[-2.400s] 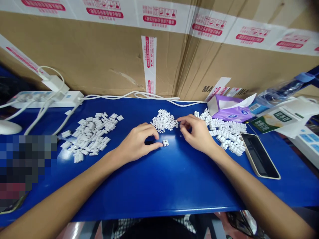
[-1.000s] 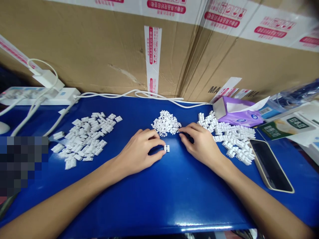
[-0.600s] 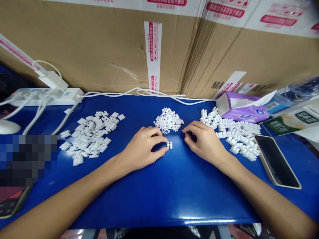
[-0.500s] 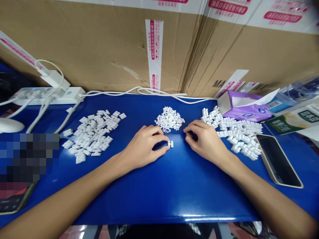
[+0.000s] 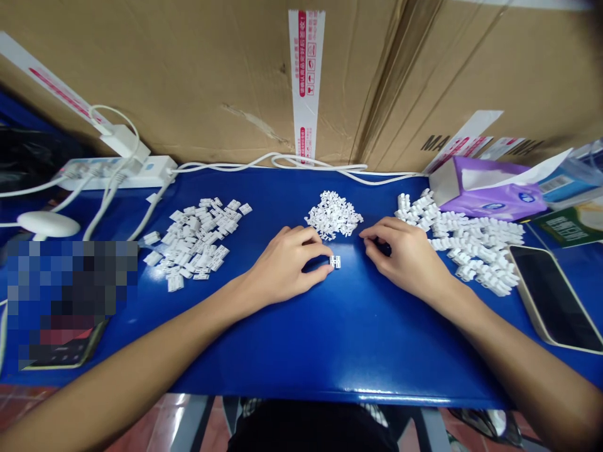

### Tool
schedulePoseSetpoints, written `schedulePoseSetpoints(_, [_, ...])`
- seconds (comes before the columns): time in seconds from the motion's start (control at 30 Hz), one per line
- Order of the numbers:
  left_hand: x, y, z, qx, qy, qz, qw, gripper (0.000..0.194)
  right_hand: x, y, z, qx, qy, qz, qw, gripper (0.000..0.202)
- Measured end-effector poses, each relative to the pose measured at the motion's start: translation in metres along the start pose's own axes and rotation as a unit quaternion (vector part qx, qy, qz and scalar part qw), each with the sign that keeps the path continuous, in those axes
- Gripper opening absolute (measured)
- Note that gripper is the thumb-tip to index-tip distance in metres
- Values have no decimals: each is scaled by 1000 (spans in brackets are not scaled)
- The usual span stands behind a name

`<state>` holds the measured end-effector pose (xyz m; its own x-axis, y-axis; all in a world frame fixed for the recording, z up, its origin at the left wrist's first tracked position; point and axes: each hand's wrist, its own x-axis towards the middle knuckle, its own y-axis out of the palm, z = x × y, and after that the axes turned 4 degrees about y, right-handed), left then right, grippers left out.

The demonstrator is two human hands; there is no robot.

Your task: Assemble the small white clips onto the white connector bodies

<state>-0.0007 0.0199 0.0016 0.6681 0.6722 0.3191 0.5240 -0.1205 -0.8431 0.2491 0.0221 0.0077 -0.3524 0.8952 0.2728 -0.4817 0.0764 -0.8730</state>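
My left hand (image 5: 289,265) rests on the blue table (image 5: 301,351) with thumb and forefinger closed on a small white plastic piece (image 5: 336,262), flat and marked with dark slots. My right hand (image 5: 409,257) lies opposite, its thumb and forefinger pinched close together. Whether a tiny part is between those fingertips, I cannot make out. Just beyond the hands is a heap of tiny white clips (image 5: 333,215). Flat white plastic pieces (image 5: 193,245) lie piled left of my left hand. Bulkier white connectors (image 5: 478,248) spread to the right of my right hand, partly behind it.
A power strip (image 5: 117,172) with white cables (image 5: 245,166) runs along the back left. Cardboard boxes (image 5: 226,81) wall off the rear. At right stand a purple tissue pack (image 5: 494,188) and a phone (image 5: 556,295). Another device (image 5: 61,351) lies at left, partly blurred out.
The camera view has tilted down and turned left, so everything sits further right and a little higher. Both hands keep nearly the same pose, with the white piece still in my left fingers.
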Motion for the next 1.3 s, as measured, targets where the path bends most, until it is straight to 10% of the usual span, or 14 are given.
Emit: schedulePoseSetpoints(1.3, [-2,2,0,-4,12,-15,1000,13,-9,5,19,226,24,85,970,9])
